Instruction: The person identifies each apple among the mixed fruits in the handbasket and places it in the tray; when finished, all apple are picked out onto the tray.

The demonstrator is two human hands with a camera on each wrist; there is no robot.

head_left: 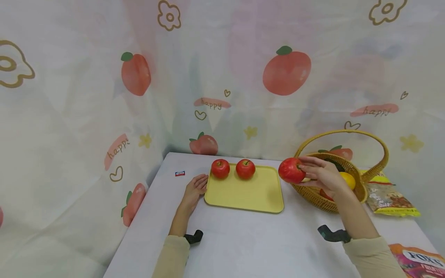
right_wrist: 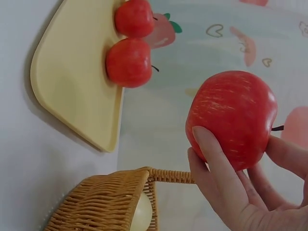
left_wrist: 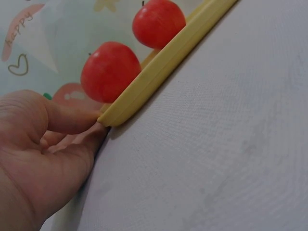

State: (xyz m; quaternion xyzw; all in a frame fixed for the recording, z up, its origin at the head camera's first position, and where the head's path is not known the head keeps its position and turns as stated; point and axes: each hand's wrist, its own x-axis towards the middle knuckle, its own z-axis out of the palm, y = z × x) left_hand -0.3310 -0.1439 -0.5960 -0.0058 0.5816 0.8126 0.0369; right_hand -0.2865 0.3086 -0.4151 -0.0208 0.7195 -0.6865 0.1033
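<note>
My right hand (head_left: 325,175) holds a red apple (head_left: 292,170) in the air, beside the tray's right edge and in front of the wicker basket (head_left: 314,199). In the right wrist view the fingers wrap around this apple (right_wrist: 233,118), its stem pointing away to the right. On the left, my left hand (head_left: 195,191) pinches the rim of the yellow tray (head_left: 243,197), as the left wrist view shows at the tray's edge (left_wrist: 139,89). Two more red apples, a left apple (head_left: 220,168) and a right apple (head_left: 245,169), sit along the tray's back side.
Inside the basket lie a yellow fruit (head_left: 347,180), a dark green item (head_left: 335,165) and something red, partly hidden. Its tall handle (head_left: 384,154) arches above. A snack bag (head_left: 391,197) lies right of it, a FOX'S bag (head_left: 420,260) nearer. A small wrapped candy (head_left: 180,173) lies left.
</note>
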